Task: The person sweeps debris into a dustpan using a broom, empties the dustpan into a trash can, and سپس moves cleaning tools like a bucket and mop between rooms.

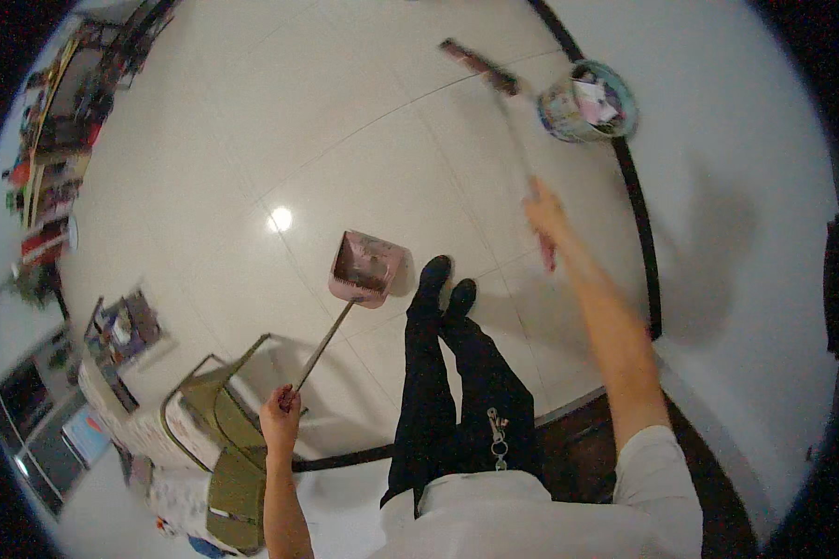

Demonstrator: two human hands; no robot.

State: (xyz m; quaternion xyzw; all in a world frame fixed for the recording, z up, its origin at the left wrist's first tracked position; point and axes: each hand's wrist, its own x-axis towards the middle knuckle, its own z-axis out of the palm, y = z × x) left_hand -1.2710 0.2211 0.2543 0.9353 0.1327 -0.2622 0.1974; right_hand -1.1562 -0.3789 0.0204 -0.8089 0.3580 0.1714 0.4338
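Observation:
My left hand (280, 409) is closed around the upper end of a long-handled pink dustpan (368, 269), whose pan is low by the tiled floor, left of my shoes. Dark debris seems to lie inside the pan, though its kind cannot be told. In my right hand (547, 213) is the handle of a broom, gripped below its pink end. The broom's head (479, 66) points away from me, blurred, close to the left side of a round waste bin (552, 112). Papers and other refuse fill the bin.
A white wall with a black skirting strip (636, 202) runs along the right, behind the bin. A green folding chair (234, 412) stands at the lower left, near a small rack of items (129, 328). Cluttered shelves (59, 126) line the far left. Dark wood (577, 447) lies behind my legs.

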